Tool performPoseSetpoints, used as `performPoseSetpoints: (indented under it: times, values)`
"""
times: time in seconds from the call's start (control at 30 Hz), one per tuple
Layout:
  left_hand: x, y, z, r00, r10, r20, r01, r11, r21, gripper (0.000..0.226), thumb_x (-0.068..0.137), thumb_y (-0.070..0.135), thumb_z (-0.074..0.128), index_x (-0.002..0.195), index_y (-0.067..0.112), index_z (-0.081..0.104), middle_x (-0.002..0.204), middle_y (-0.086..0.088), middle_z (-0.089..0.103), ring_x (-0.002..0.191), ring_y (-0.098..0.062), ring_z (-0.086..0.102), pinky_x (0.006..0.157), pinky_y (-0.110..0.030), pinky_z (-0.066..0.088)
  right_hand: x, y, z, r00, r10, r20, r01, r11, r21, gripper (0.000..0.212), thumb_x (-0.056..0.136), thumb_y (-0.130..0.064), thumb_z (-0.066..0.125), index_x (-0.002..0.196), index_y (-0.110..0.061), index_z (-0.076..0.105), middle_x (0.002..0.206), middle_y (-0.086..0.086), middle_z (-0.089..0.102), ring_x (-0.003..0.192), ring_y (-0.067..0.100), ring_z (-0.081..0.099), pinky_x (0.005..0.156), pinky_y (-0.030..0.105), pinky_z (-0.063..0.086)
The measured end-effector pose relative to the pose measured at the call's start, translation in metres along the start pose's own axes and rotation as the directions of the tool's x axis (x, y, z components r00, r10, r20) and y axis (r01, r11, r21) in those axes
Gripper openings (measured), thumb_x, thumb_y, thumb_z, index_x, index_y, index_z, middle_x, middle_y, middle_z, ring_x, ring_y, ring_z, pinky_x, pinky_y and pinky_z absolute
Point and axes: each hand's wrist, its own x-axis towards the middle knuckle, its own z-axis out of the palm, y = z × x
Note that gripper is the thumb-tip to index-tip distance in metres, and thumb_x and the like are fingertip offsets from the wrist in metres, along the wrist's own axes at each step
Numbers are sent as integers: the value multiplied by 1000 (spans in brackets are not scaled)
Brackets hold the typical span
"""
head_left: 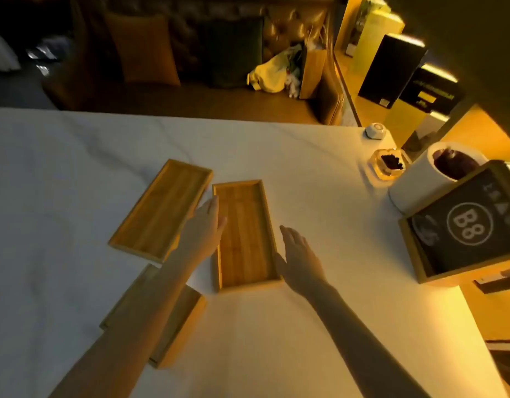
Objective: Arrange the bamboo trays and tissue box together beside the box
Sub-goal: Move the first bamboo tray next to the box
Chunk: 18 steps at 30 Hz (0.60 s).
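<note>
We have both hands open, left hand [203, 225] and right hand [298, 254] flanking the middle bamboo tray [245, 234]; another tray [162, 209] lies just left of it, all well apart from the B8 box [460, 225], so most arranging remains

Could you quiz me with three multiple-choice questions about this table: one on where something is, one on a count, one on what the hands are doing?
1. Where does the dark box marked B8 stand?
A. right edge of the table
B. far left
C. between the two trays

2. How many open bamboo trays lie face up?
A. one
B. two
C. four

3. What are the hands doing?
A. both open, either side of a tray
B. both clenched around a cup
C. lifting the box

Answers: A, it sits at the right; B, the left tray and the middle tray; A, the left hand and right hand flank the middle tray, fingers spread.
</note>
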Motion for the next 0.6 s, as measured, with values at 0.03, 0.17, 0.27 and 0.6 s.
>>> performPoseSetpoints:
  times: [0.03, 0.17, 0.27, 0.6]
  values:
    - [1, -3, 4, 999, -22, 40, 22, 1000, 10, 56, 92, 30, 37, 139, 6, 16, 147, -17, 31, 132, -29, 36, 103, -40, 38, -2, 1, 7, 999, 37, 16, -37, 999, 5, 58, 95, -29, 38, 144, -16, 10, 155, 5, 16, 142, 23, 16, 114, 39, 22]
    - [1, -14, 29, 962, -145, 233, 151, 989, -9, 57, 92, 30, 38, 138, 4, 15, 150, -17, 21, 137, -29, 25, 109, -40, 30, -6, 10, 42, 983, 179, 50, -180, 983, 24, 59, 97, -32, 33, 144, -11, 5, 157, 7, 8, 144, 24, 5, 117, 39, 10]
    - [3, -24, 45, 936, -228, 267, 245, 969, -33, 42, 90, 27, 43, 123, 0, 40, 131, -22, 44, 119, -32, 45, 98, -41, 40, -5, 12, 54, 967, 254, -18, -254, 967, 10, 50, 96, -32, 36, 139, -8, 26, 148, 10, 31, 135, 27, 25, 113, 39, 24]
    - [1, -19, 53, 886, -367, 283, 450, 825, -342, 32, 80, 3, 54, 51, 12, 44, 52, -1, 42, 49, -11, 40, 48, -20, 29, 1, 9, 64, 953, 296, -57, -286, 947, 144, 26, 93, -15, 44, 116, -12, 56, 111, 7, 54, 101, 22, 50, 85, 31, 47]
